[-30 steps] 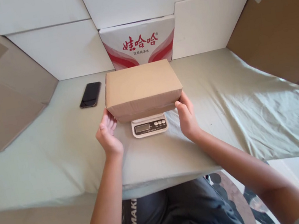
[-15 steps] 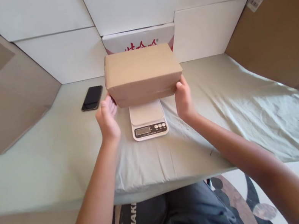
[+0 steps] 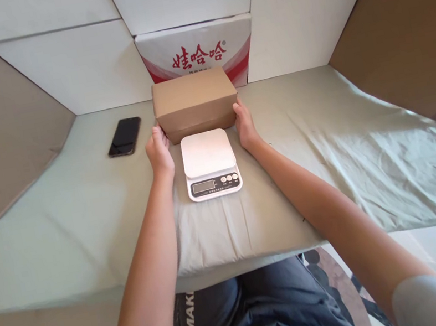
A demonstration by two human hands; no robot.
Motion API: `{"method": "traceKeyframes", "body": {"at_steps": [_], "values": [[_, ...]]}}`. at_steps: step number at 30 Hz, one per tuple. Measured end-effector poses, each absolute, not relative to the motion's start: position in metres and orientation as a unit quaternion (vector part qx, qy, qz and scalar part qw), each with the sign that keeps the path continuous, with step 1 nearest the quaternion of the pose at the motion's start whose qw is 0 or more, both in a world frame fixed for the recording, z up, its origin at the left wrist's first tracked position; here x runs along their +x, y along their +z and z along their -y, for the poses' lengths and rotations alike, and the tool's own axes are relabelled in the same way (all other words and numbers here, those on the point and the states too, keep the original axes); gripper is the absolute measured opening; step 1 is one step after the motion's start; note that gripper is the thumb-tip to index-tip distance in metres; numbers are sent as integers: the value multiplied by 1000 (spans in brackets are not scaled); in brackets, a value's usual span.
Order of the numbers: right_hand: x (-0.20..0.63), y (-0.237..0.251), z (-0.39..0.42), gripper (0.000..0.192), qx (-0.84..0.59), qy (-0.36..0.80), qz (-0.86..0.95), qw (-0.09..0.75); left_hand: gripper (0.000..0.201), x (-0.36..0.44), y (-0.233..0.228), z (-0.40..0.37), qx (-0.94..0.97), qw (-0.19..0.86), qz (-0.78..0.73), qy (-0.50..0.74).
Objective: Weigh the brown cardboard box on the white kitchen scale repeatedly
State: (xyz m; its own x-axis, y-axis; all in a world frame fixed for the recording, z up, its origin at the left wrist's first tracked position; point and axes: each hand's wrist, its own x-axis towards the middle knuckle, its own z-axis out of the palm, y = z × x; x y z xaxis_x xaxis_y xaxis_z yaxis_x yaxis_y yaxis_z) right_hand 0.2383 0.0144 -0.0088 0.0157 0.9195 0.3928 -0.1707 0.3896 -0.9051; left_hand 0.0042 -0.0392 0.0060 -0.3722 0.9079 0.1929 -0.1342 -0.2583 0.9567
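A closed brown cardboard box [image 3: 194, 102] sits on the pale green cloth just behind a small white digital scale [image 3: 209, 163]. My left hand [image 3: 159, 153] presses the box's left end and my right hand [image 3: 244, 127] presses its right end, so I hold it between both palms. The scale's platform is bare, and its display and buttons face me.
A black phone [image 3: 125, 136] lies on the cloth [image 3: 64, 224] to the left of the box. A white carton with red print [image 3: 198, 48] stands against the white back wall. Large cardboard panels [image 3: 406, 34] lean in on both sides.
Both hands lifted the box off the scale and carried it away from me, down onto the cloth behind the scale. The scale's platform is now uncovered.
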Motion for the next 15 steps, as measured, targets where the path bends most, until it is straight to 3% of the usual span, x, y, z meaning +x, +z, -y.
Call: {"method": "traceKeyframes", "body": {"at_steps": [15], "values": [[241,-14,-14,78,-351,434,554,617,72,0,-5,21,431,375,-457,682]]}}
